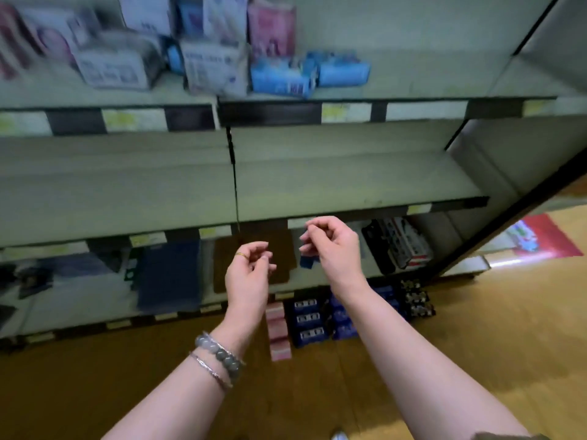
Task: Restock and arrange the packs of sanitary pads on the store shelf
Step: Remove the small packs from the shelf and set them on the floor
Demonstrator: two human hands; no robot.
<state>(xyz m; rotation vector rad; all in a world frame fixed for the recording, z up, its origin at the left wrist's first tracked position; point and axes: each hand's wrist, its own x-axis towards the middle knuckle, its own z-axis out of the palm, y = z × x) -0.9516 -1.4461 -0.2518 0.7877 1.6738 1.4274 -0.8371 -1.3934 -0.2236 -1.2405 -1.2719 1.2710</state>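
Store aisle, yellow-brown floor (pixel 476 344), grey metal shelving straight ahead of the person; picture blurred toward the top. Both arms are stretched forward, hands side by side but apart, in front of the front edge of the middle shelf (pixel 349 185). Left hand (pixel 249 274) sits a bit lower than the right, fingers loosely curled, nothing seen in it; gold ring (pixel 241 255) on one finger, bead bracelet (pixel 219 352) and a thin chain on the wrist. Right hand (pixel 333 246) is the same: fingers loosely curled in, thumb near the fingertips, no pack in it.

Packs of pads are in two places. High above the hands on the top shelf (pixel 413 84): white packs (pixel 216 68) above and left of the left hand, light blue packs (pixel 282 77) lying flat just beside them, almost directly above both hands, and a pink pack (pixel 271 30) upright behind those. Down on the floor, below and between the wrists: a row of pink packs (pixel 278 328) with dark blue packs (pixel 306 319) touching its right side.

Lower shelf, right of the right hand, a black and red box (pixel 400 246). Far right on the floor, a red mat (pixel 540 239)
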